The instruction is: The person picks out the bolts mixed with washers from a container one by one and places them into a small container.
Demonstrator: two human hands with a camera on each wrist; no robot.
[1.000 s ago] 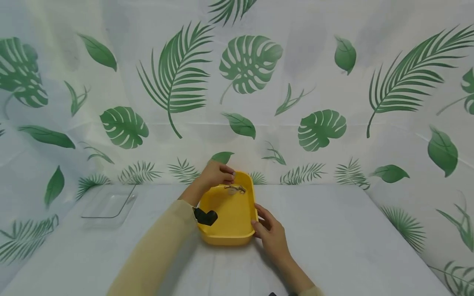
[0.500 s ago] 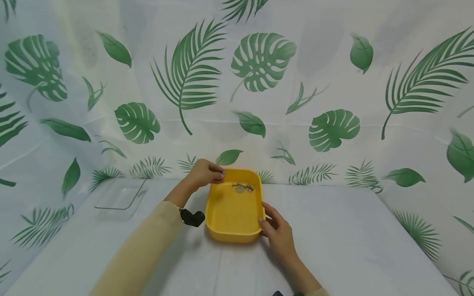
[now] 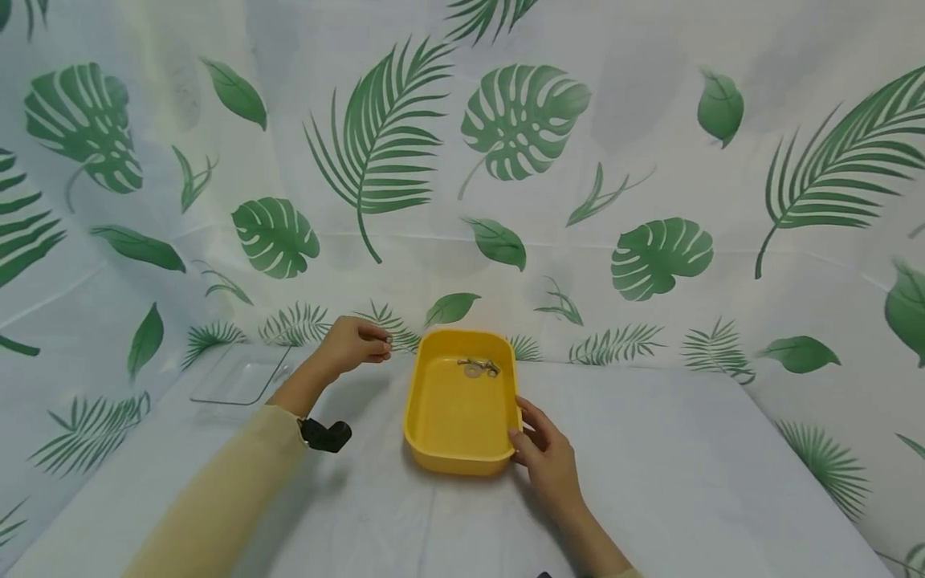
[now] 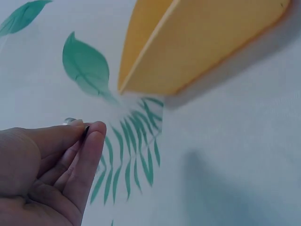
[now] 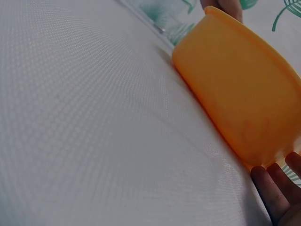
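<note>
A yellow plastic tray [image 3: 462, 421] stands on the white table, with a small cluster of screws and washers [image 3: 474, 370] at its far end. My right hand [image 3: 551, 461] holds the tray's right side near the front corner, thumb at the rim and fingertips [image 5: 264, 181] against the outer wall. Left of the tray and above the table is my left hand [image 3: 350, 345]. Its thumb and forefinger pinch a tiny shiny piece [image 4: 69, 121], mostly hidden by the fingers, so its kind cannot be told.
At the back left of the table lies a clear rectangular container [image 3: 238, 377] with a dark edge line. A white curtain [image 3: 542, 265] printed with green leaves rises behind the table and along both sides.
My left hand has moved left from over the tray's far end, out past its left rim, still pinching. The right hand stays on the tray. The head view has shifted slightly.
</note>
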